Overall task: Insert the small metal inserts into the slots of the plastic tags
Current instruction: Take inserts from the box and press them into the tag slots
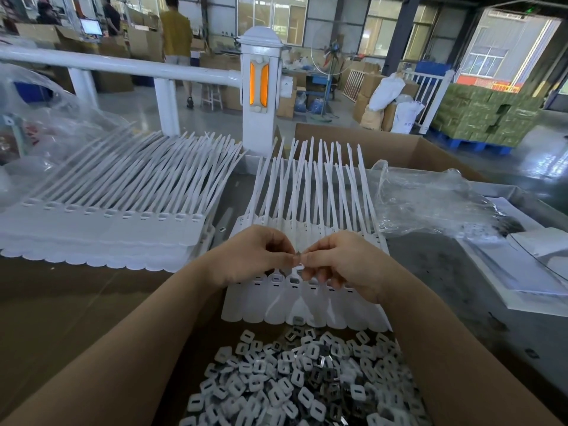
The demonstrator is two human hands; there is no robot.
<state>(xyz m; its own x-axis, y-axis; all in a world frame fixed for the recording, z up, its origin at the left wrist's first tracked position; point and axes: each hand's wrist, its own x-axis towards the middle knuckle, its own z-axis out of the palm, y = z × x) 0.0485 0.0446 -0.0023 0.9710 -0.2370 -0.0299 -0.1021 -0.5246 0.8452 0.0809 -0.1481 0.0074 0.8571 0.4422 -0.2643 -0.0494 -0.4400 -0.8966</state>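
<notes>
Both hands meet over the strip of white tags (pixel 307 305) at the table's near edge: the left hand (pixel 255 255) and right hand (pixel 344 265) together pinch one small metal insert (pixel 297 259). Turn it square to the slot below, then press straight down; the pile of inserts (pixel 295 382) waits nearer.

The tags (pixel 307 305) under the hands are white plastic, smooth and matt, as are those in the stack (pixel 101 232) to the left. The heap of inserts (pixel 295 382) mixes white matt plastic pieces with dark, shiny metal ones. The table (pixel 430 272) looks like dull grey metal, speckled. A clear plastic bag (pixel 430 201) lies crinkled and glossy. The box (pixel 399 149) is brown matt cardboard. The post (pixel 261 87) is glossy white
</notes>
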